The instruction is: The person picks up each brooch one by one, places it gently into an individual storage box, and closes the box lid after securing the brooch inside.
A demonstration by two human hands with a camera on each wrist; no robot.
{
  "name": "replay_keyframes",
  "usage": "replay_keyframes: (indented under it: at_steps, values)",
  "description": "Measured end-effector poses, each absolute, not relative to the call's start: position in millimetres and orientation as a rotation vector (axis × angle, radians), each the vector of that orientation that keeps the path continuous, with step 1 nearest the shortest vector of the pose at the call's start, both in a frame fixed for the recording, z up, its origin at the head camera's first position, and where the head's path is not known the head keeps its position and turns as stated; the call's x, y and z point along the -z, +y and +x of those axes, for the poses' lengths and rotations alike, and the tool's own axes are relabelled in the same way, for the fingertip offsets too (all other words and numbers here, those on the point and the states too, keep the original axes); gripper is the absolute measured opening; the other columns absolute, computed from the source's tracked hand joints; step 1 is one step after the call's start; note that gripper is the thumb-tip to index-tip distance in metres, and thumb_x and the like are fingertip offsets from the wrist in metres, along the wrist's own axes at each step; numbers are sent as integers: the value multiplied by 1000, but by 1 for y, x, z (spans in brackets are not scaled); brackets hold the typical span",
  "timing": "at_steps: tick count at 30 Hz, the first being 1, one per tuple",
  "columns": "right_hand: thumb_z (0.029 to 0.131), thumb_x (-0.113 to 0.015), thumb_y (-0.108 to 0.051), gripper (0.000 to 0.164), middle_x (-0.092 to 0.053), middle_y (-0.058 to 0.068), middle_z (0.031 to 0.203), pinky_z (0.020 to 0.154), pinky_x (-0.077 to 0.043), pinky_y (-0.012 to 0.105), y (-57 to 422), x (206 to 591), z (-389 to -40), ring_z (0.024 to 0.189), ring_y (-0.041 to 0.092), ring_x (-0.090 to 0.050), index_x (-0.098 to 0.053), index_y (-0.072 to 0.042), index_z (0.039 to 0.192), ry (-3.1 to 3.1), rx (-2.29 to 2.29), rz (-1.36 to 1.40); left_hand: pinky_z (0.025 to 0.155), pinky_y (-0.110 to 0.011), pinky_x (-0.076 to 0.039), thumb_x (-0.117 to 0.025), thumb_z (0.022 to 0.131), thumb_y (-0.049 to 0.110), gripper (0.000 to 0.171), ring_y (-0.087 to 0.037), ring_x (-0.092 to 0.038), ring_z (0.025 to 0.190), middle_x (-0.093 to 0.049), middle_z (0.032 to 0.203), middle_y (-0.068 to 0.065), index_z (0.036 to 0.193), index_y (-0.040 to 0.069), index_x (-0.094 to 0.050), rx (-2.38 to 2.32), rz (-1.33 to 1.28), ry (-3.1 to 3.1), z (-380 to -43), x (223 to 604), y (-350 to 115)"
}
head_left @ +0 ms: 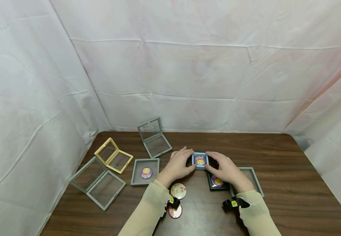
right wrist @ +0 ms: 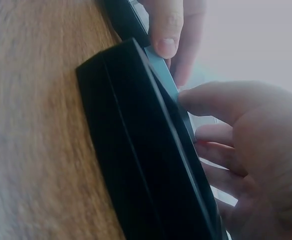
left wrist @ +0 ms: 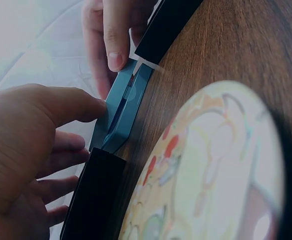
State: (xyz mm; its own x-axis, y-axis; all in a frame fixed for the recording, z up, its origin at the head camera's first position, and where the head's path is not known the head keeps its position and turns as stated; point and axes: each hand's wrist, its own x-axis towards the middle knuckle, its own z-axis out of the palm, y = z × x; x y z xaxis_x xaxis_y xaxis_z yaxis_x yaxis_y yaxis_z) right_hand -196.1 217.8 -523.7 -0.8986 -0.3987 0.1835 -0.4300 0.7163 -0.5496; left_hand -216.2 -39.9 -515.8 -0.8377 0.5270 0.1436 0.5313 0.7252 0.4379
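Note:
Both hands hold a small light-blue square display case. A purple button badge with a yellow cartoon face shows through its clear front. My left hand grips the case's left side, thumb at the near edge and fingers towards the far edge. My right hand grips the right side the same way. In the left wrist view, a dark slit runs between the two halves of the case's blue rim. Partly under the right hand lies a black case with another purple badge inside.
Left of the hands lies a grey case with a purple badge. Opened cases stand farther left: grey, gold and grey. A floral round badge and a red one lie near the left wrist. Another grey case is under the right forearm.

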Motion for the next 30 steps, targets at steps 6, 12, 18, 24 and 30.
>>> replay_keyframes:
  at_steps: [6,12,18,24,30]
  values:
    - [102,-80,-27,61,-62,22,152,111,-48,65,219,524,-196,140,45,-59,-60,-1,154,-2875,-941,683,122,-60,-33,-72,105,39,59,-33,-40,159,-60,159,-7,155,10,-62,760,-876,-2958,-215,516,-40]
    - [101,-80,-28,61,-63,22,150,111,-49,65,219,526,-196,139,45,-59,-61,-2,153,-2887,-926,670,120,-59,-36,-71,106,39,57,-32,-45,156,-61,158,-8,154,10,-62,763,-862,-2949,-214,517,-39]
    - [101,-80,-29,62,-62,22,151,112,-48,66,218,526,-196,140,46,-58,-61,-3,154,-2898,-929,656,118,-57,-37,-71,106,37,56,-31,-47,155,-61,157,-7,154,10,-63,757,-853,-2945,-214,519,-39]
    - [100,-81,-27,62,-63,22,151,112,-48,66,218,525,-195,139,46,-58,-61,-1,153,-2891,-952,655,118,-57,-37,-73,105,38,57,-30,-47,155,-62,157,-6,154,11,-63,749,-846,-2948,-214,520,-39]
    - [100,-81,-27,63,-62,22,151,112,-47,66,217,524,-195,140,47,-58,-61,-1,154,-2899,-961,642,116,-55,-39,-74,105,38,57,-29,-48,154,-62,157,-6,154,11,-63,726,-844,-2948,-214,519,-38]
